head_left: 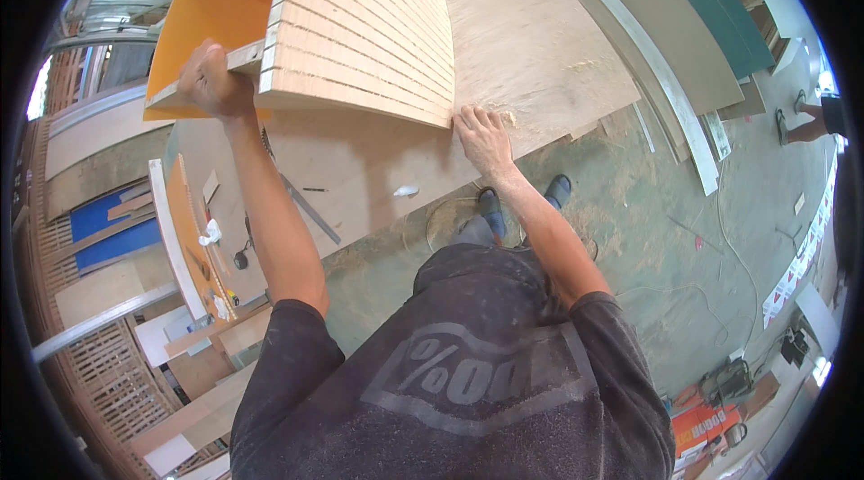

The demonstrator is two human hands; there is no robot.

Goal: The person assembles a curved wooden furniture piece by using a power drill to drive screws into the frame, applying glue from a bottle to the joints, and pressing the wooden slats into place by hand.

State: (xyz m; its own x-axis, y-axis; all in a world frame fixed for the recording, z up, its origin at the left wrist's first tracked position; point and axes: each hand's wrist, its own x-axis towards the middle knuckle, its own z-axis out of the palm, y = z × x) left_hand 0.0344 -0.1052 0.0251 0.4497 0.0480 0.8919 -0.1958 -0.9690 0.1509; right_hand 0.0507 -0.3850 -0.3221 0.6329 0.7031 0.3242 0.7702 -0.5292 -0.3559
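My left hand [214, 82] is closed in a fist around a narrow wooden strip [245, 58]. The strip spans between an orange-faced curved panel [211, 17] and a pale plywood panel [360, 30] scored with many parallel grooves. This grooved panel bends in a curve, its left end raised and its right lower corner down near the worktable board [531, 21]. At that corner my right hand [483, 136] rests on the board's near edge, fingers extended and slightly bent, fingertips beside the panel. Its thumb is hidden.
On the board lie a metal ruler [310, 210], a dark pencil-like stick [315, 189], a white small bottle [406, 190] and wood shavings [508, 118]. Long sheets [666, 48] lean at right. Cables [729, 255] cross the floor. Another person's legs [810, 125] show at far right.
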